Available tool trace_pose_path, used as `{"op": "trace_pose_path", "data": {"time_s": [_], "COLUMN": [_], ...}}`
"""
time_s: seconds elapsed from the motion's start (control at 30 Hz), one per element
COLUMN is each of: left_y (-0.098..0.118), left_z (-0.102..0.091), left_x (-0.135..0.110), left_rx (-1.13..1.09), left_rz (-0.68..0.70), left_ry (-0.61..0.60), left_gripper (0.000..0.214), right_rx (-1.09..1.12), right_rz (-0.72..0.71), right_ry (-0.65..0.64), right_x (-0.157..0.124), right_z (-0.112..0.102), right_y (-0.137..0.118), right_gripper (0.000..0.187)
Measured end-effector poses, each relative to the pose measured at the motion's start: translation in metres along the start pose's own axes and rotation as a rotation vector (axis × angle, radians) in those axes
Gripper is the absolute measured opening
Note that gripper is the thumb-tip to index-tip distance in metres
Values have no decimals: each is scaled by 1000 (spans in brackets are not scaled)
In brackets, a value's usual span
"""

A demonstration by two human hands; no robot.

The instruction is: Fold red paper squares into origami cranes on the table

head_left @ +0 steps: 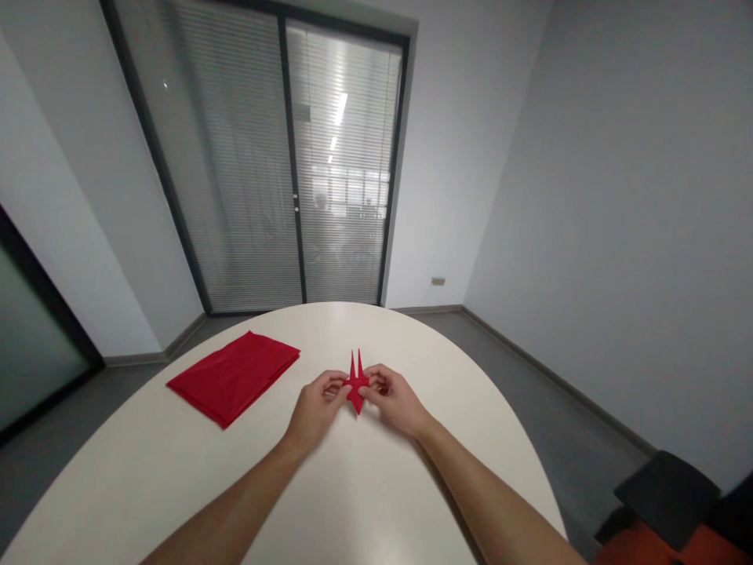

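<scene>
A small folded red paper figure (356, 386) with two thin points sticking up is held just above the white table (353, 486). My left hand (314, 408) pinches its left side with closed fingers. My right hand (395, 399) pinches its right side the same way. Both hands meet at the middle of the table, a little toward the far edge.
A stack of red paper sheets (234, 377) lies flat on the table to the left of my hands. The table's rounded edge runs behind and to the right. A dark chair (667, 494) stands at the lower right. Glass doors with blinds (294, 173) are beyond.
</scene>
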State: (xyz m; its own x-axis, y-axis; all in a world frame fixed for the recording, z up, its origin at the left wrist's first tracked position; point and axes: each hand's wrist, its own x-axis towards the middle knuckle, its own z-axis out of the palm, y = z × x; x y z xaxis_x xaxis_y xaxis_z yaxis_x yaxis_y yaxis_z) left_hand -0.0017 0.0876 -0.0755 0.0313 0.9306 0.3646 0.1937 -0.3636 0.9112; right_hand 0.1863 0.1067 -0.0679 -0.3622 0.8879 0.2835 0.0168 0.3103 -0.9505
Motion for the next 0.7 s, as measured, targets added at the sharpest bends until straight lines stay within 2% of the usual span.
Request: {"op": "trace_pose_path", "data": {"time_s": [0.1, 0.3, 0.5, 0.7], "left_y": [2, 9, 6, 5], "left_z": [-2, -3, -1, -1], "left_x": [0, -3, -1, -1], "left_rx": [71, 102, 84, 90], "left_rz": [15, 20, 3, 6], "left_ry": [-4, -10, -12, 77], "left_gripper": [18, 18, 19, 22], "right_rx": [-95, -187, -201, -102], "right_rz": [-18, -37, -19, 0], "right_ry": [-3, 9, 13, 33], "right_x": [0, -1, 0, 2], "right_z": [-1, -2, -1, 0], "right_y": [-2, -11, -5, 2], "right_gripper": [23, 26, 24, 25]}}
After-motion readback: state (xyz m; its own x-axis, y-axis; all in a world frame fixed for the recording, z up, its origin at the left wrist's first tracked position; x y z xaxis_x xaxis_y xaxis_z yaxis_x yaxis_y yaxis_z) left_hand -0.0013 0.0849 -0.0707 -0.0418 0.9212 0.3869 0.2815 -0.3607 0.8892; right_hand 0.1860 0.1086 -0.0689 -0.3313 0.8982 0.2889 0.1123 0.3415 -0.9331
